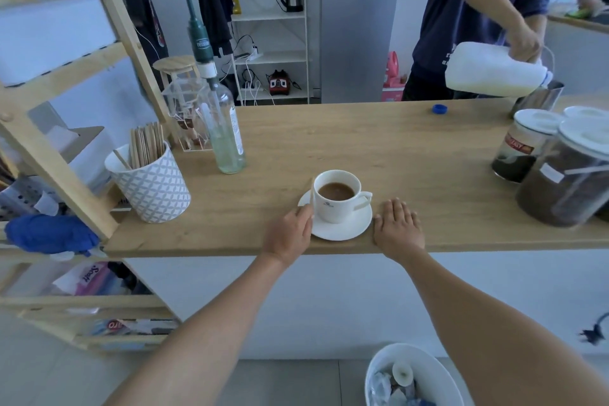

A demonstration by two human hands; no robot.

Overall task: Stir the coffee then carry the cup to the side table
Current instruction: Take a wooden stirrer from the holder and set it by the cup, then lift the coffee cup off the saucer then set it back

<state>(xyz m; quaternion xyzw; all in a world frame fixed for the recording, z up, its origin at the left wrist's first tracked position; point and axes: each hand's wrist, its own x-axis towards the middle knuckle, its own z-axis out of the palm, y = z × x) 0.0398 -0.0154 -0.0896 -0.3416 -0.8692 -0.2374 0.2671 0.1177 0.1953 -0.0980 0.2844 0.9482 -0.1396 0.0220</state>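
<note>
A white cup [334,204] of light brown coffee stands on a white saucer [346,229] near the front edge of the wooden counter [379,148]. Its handle points right. My left hand [290,234] is just left of the saucer, shut on a thin wooden stir stick [311,194] that stands upright beside the cup, outside it. My right hand [397,227] lies flat on the counter to the right of the saucer, fingers spread, holding nothing.
A patterned holder [151,188] of wooden sticks and a pump bottle [227,138] stand at left. Coffee jars [566,181] sit at right. Across the counter a person pours milk from a jug [494,71] into a steel pitcher [540,99]. A white bin [412,376] is on the floor.
</note>
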